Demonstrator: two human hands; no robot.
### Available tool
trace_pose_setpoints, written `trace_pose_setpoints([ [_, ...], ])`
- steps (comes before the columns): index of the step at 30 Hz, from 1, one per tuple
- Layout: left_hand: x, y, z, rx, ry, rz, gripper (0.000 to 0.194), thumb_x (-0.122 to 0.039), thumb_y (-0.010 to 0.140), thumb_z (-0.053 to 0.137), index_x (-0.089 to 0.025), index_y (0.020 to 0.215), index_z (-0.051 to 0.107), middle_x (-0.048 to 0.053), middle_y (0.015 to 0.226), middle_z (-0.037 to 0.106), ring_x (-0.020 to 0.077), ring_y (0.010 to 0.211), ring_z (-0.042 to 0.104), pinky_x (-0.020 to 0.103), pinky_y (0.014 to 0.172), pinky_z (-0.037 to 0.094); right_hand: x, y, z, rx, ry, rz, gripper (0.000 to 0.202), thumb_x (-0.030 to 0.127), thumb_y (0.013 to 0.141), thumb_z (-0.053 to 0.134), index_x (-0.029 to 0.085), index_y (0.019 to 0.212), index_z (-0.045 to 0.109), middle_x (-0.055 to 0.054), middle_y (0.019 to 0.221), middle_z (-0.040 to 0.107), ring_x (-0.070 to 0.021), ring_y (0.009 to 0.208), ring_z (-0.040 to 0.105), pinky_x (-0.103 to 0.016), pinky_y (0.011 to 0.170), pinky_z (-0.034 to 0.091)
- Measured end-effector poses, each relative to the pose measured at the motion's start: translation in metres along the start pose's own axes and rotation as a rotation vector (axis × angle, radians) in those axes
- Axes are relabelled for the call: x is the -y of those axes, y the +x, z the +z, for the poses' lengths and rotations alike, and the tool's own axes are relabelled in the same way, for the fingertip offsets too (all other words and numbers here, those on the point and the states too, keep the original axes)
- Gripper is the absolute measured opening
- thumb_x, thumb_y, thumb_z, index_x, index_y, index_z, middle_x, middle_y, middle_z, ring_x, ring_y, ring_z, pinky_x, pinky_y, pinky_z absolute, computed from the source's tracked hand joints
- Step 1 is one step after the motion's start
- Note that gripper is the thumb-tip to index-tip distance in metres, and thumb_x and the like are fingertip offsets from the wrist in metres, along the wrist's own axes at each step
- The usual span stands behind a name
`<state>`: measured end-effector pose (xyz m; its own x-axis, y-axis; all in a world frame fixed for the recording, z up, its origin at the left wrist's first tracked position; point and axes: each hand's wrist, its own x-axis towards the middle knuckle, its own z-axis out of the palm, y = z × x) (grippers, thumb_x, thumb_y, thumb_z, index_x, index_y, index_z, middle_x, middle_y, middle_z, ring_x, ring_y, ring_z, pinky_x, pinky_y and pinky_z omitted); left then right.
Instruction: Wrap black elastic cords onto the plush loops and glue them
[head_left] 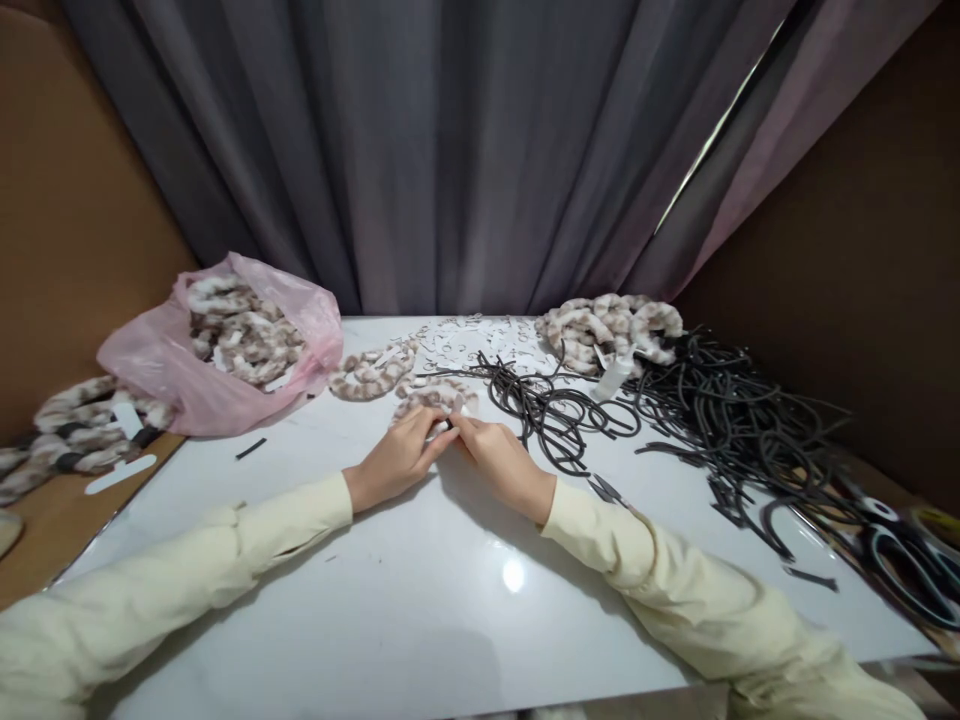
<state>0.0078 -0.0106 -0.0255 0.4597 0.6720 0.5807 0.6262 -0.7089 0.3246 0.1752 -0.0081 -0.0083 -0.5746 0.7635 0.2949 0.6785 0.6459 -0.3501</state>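
Near the middle of the white table [420, 600], my left hand [400, 455] and my right hand [501, 458] meet at the fingertips. Both are closed on a furry brown-and-white loop [435, 390], at a small dark part between the fingers. A pale strip shows just above the right fingertips. The fingers cover much of the held spot. Another furry loop [373, 370] lies just behind my left hand. Black cords [551, 420] are heaped beyond my right hand, and a pointed metal tool [609, 490] lies partly under the right sleeve.
At the back left, a pink plastic bag [161, 375] holds furry loops. More furry loops [611, 325] and a small bottle [613, 378] stand at the back right. A large cord heap [742, 410] and scissors [904, 570] lie right. White tags [472, 340] cover the back middle.
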Motion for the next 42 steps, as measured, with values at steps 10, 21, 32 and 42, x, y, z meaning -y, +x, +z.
trace_pose_setpoints([
  [10,0.004,0.015,0.039,-0.110,0.216,-0.152,0.019,-0.021,0.094,0.030,-0.015,0.086,0.046,0.007,0.072,0.058,0.0233,0.069,0.056,0.034,0.060,0.042,-0.022,0.014,0.005,-0.130,0.142,0.038,0.018,0.003,0.081,0.041,0.012,0.086,0.056,-0.008,0.076,0.065,-0.0155,0.068,0.059,-0.022,0.061,0.037],
  [21,0.027,0.020,0.030,-0.166,0.367,0.009,0.031,-0.021,0.095,0.026,-0.017,0.073,0.047,0.005,0.064,0.054,0.0194,0.062,0.051,0.031,0.061,0.037,-0.009,0.008,0.006,-0.180,0.264,0.032,0.027,0.015,0.087,0.040,0.013,0.114,0.036,0.000,0.063,0.057,-0.0162,0.054,0.054,-0.021,0.052,0.036],
  [32,0.030,0.021,0.026,-0.127,0.347,0.136,0.028,-0.017,0.091,0.031,-0.017,0.069,0.048,0.005,0.063,0.053,0.0200,0.063,0.049,0.032,0.062,0.038,0.005,-0.002,-0.012,-0.002,0.182,-0.010,0.032,0.005,0.071,0.042,0.019,0.098,0.033,0.004,0.060,0.047,-0.0174,0.053,0.051,-0.020,0.051,0.032],
  [42,0.015,0.017,0.021,-0.163,0.168,0.292,0.029,-0.016,0.092,0.027,-0.018,0.070,0.045,0.001,0.060,0.048,0.0155,0.058,0.047,0.028,0.057,0.042,-0.008,0.010,-0.044,-0.146,0.302,-0.078,0.016,0.011,0.080,0.039,0.020,0.092,0.032,0.008,0.053,0.040,-0.0126,0.047,0.037,-0.021,0.053,0.027],
])
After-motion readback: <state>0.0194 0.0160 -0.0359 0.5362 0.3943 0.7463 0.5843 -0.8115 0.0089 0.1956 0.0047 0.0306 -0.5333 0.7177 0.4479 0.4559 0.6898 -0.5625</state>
